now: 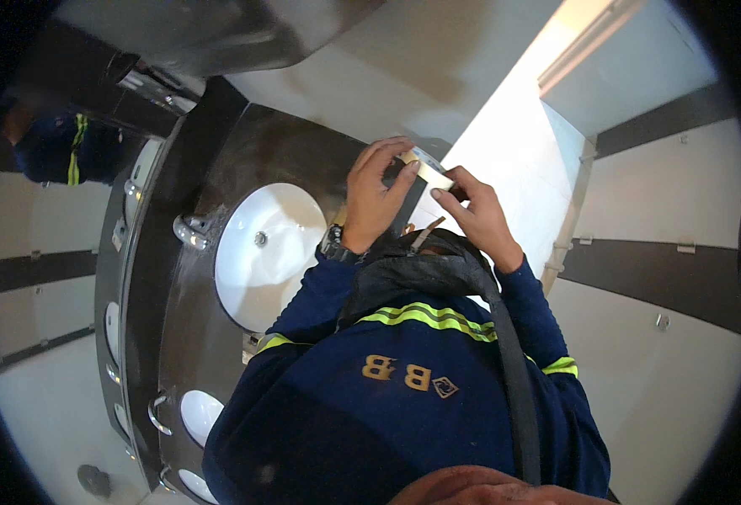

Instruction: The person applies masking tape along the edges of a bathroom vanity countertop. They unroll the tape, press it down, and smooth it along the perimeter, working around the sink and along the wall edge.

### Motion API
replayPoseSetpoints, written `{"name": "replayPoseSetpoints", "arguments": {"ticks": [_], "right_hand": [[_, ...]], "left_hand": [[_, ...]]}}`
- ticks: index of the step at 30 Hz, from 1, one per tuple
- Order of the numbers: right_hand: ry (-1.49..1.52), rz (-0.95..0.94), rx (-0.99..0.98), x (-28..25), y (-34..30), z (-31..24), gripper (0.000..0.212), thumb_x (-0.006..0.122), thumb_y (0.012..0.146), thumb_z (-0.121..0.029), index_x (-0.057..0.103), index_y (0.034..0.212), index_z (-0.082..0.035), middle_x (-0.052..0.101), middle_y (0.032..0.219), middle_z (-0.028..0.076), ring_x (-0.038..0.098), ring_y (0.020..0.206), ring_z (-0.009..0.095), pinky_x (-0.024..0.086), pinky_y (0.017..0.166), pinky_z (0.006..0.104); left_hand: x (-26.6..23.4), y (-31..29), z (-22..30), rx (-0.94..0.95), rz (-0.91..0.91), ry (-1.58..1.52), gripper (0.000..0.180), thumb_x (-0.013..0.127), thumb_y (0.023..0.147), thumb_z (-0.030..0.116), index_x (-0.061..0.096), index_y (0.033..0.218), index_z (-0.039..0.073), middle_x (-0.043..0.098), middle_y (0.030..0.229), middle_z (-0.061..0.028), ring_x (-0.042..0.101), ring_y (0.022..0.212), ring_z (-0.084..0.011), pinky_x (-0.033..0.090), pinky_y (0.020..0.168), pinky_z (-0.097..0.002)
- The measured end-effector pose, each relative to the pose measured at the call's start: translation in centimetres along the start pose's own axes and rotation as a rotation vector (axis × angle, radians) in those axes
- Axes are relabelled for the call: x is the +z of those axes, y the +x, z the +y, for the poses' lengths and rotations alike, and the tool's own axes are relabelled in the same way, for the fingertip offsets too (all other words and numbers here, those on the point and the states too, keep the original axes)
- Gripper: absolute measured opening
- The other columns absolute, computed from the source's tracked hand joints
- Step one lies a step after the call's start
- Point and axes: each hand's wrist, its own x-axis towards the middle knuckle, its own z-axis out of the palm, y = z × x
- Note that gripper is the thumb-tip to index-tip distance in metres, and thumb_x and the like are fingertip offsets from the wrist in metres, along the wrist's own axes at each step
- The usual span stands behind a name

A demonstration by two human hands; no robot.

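Observation:
Between my two hands, in front of my chest, is a roll of cream masking tape with printing inside its core. My left hand is closed on the roll's left side, thumb toward me and fingers over the far side. A dark watch is on that wrist. My right hand pinches the roll's right edge between thumb and fingers; whether it has hold of a loose tape end, I cannot make out. Just below the hands, a black bag with a shoulder strap hangs against my dark blue top.
At my left runs a dark counter with a white round basin, a chrome tap and further basins. A mirror lies along the counter's left. Pale partitions with a dark band stand at my right. A bright pale surface is ahead.

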Motion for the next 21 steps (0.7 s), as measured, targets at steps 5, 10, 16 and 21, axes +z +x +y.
{"name": "replayPoseSetpoints", "arguments": {"ticks": [5,10,16,21], "right_hand": [[0.003,0.079,0.018,-0.4,-0.3,0.9,0.032,0.068,0.102,-0.029,0.066,0.115,0.001,0.062,0.072,0.014,0.057,0.063,0.019,0.046,0.061,0.0348],[-0.016,0.059,0.005,-1.3,-0.5,0.6,0.037,0.061,0.107,-0.031,0.066,0.125,0.001,0.068,0.079,0.014,0.059,0.071,0.016,0.047,0.067,0.0329],[0.034,0.079,-0.050,-0.5,-0.1,0.7,0.036,0.057,0.110,-0.031,0.070,0.120,0.002,0.069,0.082,0.015,0.060,0.075,0.016,0.049,0.072,0.0320],[-0.001,0.100,-0.041,-0.8,0.0,0.3,0.039,0.058,0.109,-0.033,0.071,0.111,0.003,0.063,0.076,0.009,0.056,0.072,0.014,0.047,0.069,0.0310]], "left_hand": [[-0.4,0.0,-0.2,0.124,-0.043,0.124,0.031,0.065,0.102,0.020,0.070,0.126,0.002,0.072,0.115,-0.0174,0.069,0.102,-0.0339,0.055,0.088,-0.0410],[-2.2,-0.1,0.4,-0.068,-0.235,-0.082,0.035,0.064,0.100,0.014,0.068,0.133,0.002,0.072,0.099,-0.0120,0.068,0.084,-0.0218,0.054,0.078,-0.0340],[-2.9,-0.4,0.0,-0.288,-0.438,-0.393,0.037,0.067,0.100,0.011,0.066,0.135,0.000,0.072,0.095,-0.0061,0.065,0.083,-0.0101,0.054,0.076,-0.0263],[-2.8,-0.6,1.0,-0.469,-0.484,-0.562,0.031,0.070,0.100,0.012,0.068,0.129,0.001,0.073,0.107,-0.0058,0.067,0.093,-0.0089,0.056,0.081,-0.0254]]}}
